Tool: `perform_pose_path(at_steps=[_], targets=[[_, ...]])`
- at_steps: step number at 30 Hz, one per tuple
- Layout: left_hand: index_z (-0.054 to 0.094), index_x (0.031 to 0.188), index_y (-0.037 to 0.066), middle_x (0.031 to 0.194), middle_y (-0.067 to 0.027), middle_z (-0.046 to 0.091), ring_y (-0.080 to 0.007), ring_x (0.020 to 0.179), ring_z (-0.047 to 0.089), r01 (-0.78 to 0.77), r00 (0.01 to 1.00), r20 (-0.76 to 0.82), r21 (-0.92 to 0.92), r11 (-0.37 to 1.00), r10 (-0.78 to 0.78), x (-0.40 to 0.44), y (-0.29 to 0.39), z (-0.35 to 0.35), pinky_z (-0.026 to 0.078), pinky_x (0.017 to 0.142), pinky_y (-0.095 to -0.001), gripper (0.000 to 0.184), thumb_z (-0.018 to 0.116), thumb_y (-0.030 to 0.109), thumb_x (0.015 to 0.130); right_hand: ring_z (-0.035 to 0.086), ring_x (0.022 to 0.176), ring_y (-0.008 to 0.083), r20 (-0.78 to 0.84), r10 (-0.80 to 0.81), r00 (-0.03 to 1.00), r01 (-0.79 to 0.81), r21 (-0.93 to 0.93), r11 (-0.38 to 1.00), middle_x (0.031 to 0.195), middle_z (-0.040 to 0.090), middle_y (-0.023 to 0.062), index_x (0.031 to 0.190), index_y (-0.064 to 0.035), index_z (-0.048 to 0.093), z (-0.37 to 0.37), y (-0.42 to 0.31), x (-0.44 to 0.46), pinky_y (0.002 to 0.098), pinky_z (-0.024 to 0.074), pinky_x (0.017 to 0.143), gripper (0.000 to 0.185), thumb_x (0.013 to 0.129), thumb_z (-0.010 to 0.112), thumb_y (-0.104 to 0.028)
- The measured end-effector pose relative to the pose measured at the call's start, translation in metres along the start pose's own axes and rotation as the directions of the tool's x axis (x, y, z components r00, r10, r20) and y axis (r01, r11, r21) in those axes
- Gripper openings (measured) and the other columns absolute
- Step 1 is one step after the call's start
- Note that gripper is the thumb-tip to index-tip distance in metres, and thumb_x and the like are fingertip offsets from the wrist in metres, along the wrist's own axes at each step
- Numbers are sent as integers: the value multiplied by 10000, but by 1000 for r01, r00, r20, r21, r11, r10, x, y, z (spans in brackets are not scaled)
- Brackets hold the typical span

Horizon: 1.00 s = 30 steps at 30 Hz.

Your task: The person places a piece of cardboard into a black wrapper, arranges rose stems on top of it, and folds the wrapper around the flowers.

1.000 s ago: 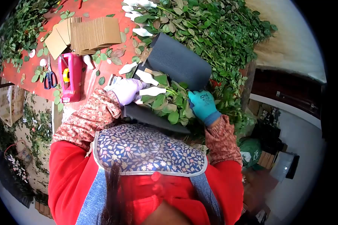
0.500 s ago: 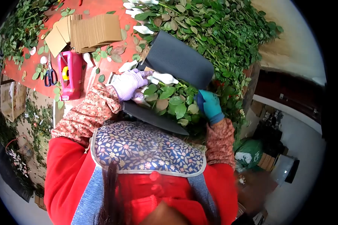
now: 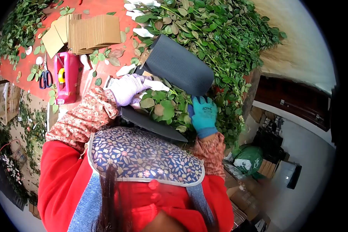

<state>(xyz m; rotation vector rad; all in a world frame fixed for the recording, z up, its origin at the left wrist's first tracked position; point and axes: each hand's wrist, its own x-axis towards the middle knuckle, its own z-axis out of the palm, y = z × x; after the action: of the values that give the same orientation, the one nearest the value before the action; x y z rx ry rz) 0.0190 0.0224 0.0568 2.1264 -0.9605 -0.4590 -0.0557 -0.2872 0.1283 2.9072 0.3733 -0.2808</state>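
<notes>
My left hand (image 3: pixel 124 91), in a lavender glove, has its fingers closed at the white-wrapped flower head (image 3: pixel 157 86) of a leafy rose bunch (image 3: pixel 166 106). Part of those fingers is hidden behind the bunch and the heads. At the stem end, my right hand (image 3: pixel 204 114), in a teal glove with a blue thumb area, lies against the leaves with fingers stretched and slightly apart. The bunch rests between a ribbed dark sheet (image 3: pixel 178 65), curved up on the far side, and a smooth dark flap (image 3: pixel 154 124) on the near side.
A pink tape dispenser (image 3: pixel 67 79), scissors (image 3: pixel 45 75) and a stack of brown cardboard pieces (image 3: pixel 94 34) stand on the red table (image 3: pixel 19 73). A large heap of leafy stems (image 3: pixel 216 34) covers the far right. More foliage (image 3: pixel 21 27) lies at far left.
My right hand has shifted left and turned, showing its back with fingers upward. My left hand stays at the flower heads. The whole view has shifted slightly.
</notes>
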Motion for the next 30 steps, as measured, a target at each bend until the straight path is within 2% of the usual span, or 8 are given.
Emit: perform_pose_path(at_steps=[3, 6, 13, 17, 21, 23, 28, 30], targets=[[578, 1269, 94, 1098, -117, 613, -328, 1013, 580, 15, 1000, -21, 69, 998, -14, 0, -11, 13, 484, 888, -376, 631, 719, 46, 656, 639, 908, 336, 86, -96, 992, 71, 255, 964, 1124, 668, 129, 1239, -67, 602, -57, -7, -3, 429, 507, 741, 408, 839, 646, -131], [577, 1269, 90, 1079, -116, 614, -321, 1023, 579, 13, 997, -82, -7, 1000, -14, -2, -20, 25, 482, 891, -377, 627, 722, 69, 659, 651, 754, 327, -194, -232, 953, 291, 387, 875, 1064, 667, 156, 1218, -60, 603, -74, -40, 26, 422, 506, 672, 369, 863, 663, -142], [587, 1268, 74, 1123, -126, 627, -319, 1030, 594, 142, 989, -38, -90, 986, -146, -2, 5, 3, 500, 892, -401, 618, 739, 112, 670, 635, 680, 306, 119, -162, 980, 146, 138, 980, 784, 637, 86, 869, -122, 597, 7, -54, 56, 436, 499, 603, 155, 889, 596, -276], [574, 1300, 113, 1281, -116, 556, -324, 1121, 565, -43, 999, 9, 230, 972, 42, -3, -3, 8, 480, 935, -417, 573, 715, 149, 745, 632, 713, 321, -88, -57, 995, 76, 234, 969, 776, 620, 110, 1014, -118, 647, -52, -48, 45, 436, 496, 617, 183, 848, 630, -193], [613, 1220, 106, 1231, -133, 584, -330, 1087, 571, -6, 997, -80, -144, 990, -6, 1, -8, 22, 474, 910, -429, 571, 731, 149, 663, 620, 692, 330, -431, -158, 888, 361, 443, 821, 765, 609, 93, 925, -98, 589, -72, -76, 65, 441, 493, 595, 132, 834, 622, -187], [617, 1232, 107, 1141, -150, 595, -332, 1038, 578, 15, 999, 30, 287, 958, -24, -2, 0, 9, 476, 870, -431, 580, 731, 168, 667, 655, 663, 327, -21, -189, 982, 189, 213, 959, 734, 653, 118, 1025, -92, 634, -22, -76, 86, 437, 510, 575, 184, 875, 607, -195], [593, 1201, 89, 1109, -137, 605, -319, 933, 582, -74, 984, -147, 148, 986, 96, -13, -10, 20, 486, 799, -428, 551, 753, 136, 676, 664, 652, 317, 54, -68, 996, 55, 214, 975, 722, 663, 111, 974, -87, 624, 38, -71, 72, 453, 511, 579, 180, 840, 624, -207], [570, 1164, 71, 1086, -110, 621, -285, 823, 576, -58, 969, -244, -350, 935, -31, -9, -12, 26, 495, 737, -388, 499, 743, 63, 696, 666, 663, 301, 27, -78, 997, 69, 243, 968, 740, 668, 98, 1029, -82, 641, 43, -64, 70, 440, 509, 586, 219, 841, 618, -193]])
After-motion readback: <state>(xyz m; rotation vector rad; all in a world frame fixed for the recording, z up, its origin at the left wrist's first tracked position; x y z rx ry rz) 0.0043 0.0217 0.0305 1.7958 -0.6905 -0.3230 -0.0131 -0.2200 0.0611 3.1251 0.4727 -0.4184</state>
